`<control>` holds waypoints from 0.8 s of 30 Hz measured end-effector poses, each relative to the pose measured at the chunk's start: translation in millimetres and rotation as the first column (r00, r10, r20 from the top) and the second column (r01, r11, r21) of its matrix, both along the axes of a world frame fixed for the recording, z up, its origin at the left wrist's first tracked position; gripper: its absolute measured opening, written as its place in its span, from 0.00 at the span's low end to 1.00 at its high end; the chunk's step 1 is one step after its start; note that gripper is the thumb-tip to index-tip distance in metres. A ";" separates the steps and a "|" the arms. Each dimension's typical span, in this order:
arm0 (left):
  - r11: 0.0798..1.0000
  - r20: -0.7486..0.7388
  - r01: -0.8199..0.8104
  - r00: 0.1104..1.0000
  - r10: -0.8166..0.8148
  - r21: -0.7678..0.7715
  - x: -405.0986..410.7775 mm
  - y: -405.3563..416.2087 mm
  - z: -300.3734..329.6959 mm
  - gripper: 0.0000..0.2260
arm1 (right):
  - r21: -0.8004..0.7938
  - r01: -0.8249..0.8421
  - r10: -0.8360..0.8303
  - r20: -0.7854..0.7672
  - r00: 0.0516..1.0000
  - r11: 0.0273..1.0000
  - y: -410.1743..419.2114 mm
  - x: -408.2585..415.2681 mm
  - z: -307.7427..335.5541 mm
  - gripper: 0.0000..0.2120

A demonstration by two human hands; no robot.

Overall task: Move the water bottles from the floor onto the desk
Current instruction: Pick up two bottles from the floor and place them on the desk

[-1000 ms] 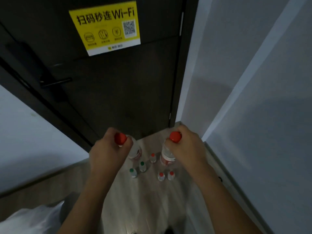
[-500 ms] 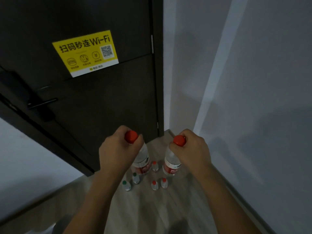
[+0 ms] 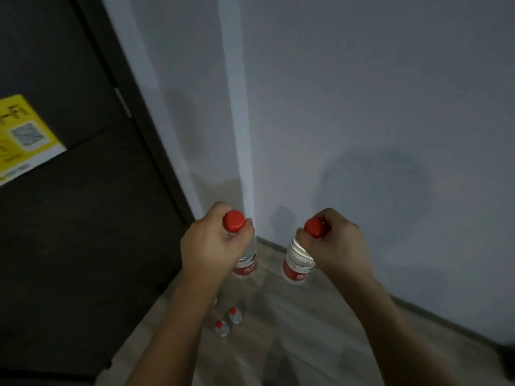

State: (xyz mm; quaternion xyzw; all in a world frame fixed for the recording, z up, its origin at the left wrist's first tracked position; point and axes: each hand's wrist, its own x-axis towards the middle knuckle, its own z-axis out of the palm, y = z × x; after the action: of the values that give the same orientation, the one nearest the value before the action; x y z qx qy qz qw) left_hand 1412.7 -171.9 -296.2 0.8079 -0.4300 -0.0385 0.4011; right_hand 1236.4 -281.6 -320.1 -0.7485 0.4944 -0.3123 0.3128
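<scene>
Gripping bottle necks: left hand [image 3: 214, 246] fingers curled round left bottle [image 3: 246, 263], right hand [image 3: 334, 246] round right bottle [image 3: 296, 264].

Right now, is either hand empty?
No: the left hand and right hand each grip a red-capped bottle by its neck.

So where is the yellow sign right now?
The yellow sign is stuck on the dark door at the far left of the head view, left of the left hand.

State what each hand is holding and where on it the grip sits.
The left hand holds one water bottle by its neck, just under the red cap. The right hand holds a second bottle the same way.
</scene>
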 end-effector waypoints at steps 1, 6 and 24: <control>0.999 -0.003 0.040 0.999 -0.040 0.003 -6.8 -7.1 -1.8 0.09 | -0.027 0.040 -0.040 -0.001 0.999 0.999 1.2 -11.4 0.7 0.08; 0.981 -0.009 0.192 0.981 -0.192 -0.018 -56.3 -38.1 -11.4 0.10 | -0.075 0.245 -0.248 -0.036 0.968 0.967 9.8 -73.1 7.5 0.09; 0.734 0.081 0.678 0.734 -0.674 -0.045 -412.8 -93.3 8.0 0.10 | -0.073 0.764 -0.764 0.035 0.644 0.641 89.1 -435.1 18.1 0.08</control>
State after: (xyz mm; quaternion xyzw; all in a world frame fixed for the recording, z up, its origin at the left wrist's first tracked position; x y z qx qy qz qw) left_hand 999.9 -265.2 -288.2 0.5825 -0.7069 -0.1421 0.3753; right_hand 801.3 -192.5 -301.9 -0.4822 0.7507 -0.4350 0.1213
